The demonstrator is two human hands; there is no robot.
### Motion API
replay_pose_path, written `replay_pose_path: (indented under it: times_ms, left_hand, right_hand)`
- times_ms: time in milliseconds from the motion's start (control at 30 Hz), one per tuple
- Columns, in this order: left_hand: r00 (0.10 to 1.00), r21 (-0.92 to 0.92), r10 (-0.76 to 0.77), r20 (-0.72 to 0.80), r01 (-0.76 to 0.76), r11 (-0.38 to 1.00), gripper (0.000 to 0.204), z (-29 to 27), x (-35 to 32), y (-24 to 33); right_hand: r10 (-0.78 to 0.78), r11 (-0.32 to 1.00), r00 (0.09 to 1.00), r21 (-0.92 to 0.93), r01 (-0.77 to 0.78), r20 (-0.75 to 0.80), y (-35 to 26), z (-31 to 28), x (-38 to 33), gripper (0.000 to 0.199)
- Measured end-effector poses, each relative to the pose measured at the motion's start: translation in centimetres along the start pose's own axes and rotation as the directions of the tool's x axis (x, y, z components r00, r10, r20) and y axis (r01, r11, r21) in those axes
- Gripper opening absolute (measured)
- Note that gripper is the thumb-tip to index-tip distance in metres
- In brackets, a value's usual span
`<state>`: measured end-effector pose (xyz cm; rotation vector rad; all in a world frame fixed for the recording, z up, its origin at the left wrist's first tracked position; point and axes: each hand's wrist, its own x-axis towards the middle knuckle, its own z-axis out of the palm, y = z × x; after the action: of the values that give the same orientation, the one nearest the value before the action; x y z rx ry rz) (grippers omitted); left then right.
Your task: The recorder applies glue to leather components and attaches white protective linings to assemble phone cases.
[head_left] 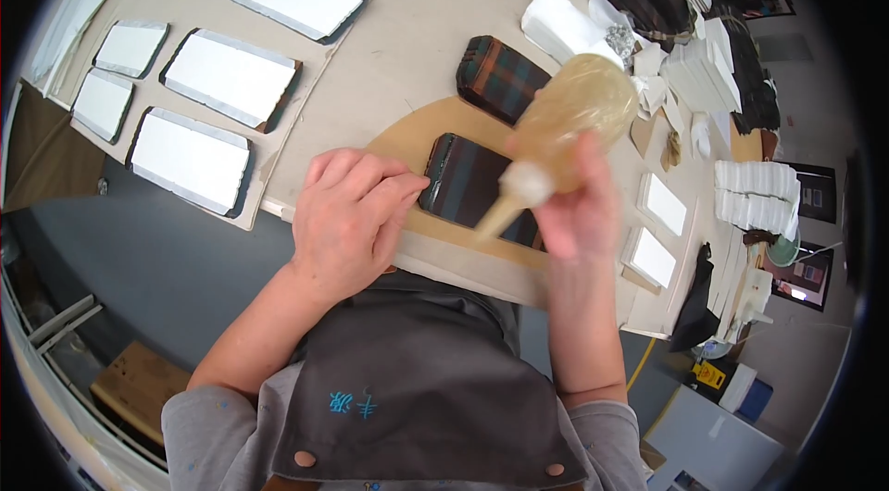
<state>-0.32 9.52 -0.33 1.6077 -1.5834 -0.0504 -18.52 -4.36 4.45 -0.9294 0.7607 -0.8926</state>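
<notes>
My right hand grips an amber bottle; my left hand, fingers bunched, meets the dark panel on the table, pinch uncertain. I judge the white-backed panels, ten o'clock from it, edge-wrapped; this one's remain.

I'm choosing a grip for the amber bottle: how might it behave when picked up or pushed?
The amber bottle in the right hand would likely roll if pushed on its side, as its body looks round. It may feel heavy, since amber contents seem to fill most of it. Its narrow, tapering nozzle could bend or catch if bumped.
</notes>
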Motion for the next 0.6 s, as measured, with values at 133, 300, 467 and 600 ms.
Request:
replay_pose_path:
  times_ms: [133, 300, 467, 600]
  left_hand:
    - [1.0, -0.002, 0.006, -0.007, -0.006, 1.0, 0.015, -0.2, -0.1, 0.1]
    - [1.0, 0.014, -0.006, 0.021, 0.005, 1.0, 0.016, -0.1, 0.0, 0.1]
    - [1.0, 0.014, -0.004, 0.013, 0.004, 1.0, 0.016, 0.0, 0.1, 0.2]
    - [1.0, 0.021, -0.002, 0.02, 0.001, 1.0, 0.016, 0.0, 0.2, 0.1]
  right_hand:
    - [-0.012, 0.902, 0.981, 0.426, -0.072, 0.192, -3.1, -1.0, 2.2, 0.061]
    - [-0.463, 0.813, 0.875, -0.324, 0.483, 0.143, -2.5, 2.2, 2.4, 0.048]
    - [-0.448, 0.811, 0.88, -0.343, 0.474, 0.159, -1.5, 2.9, 2.9, 0.043]
    - [-0.497, 0.791, 0.855, -0.329, 0.516, 0.146, -1.8, 2.0, 3.1, 0.044]
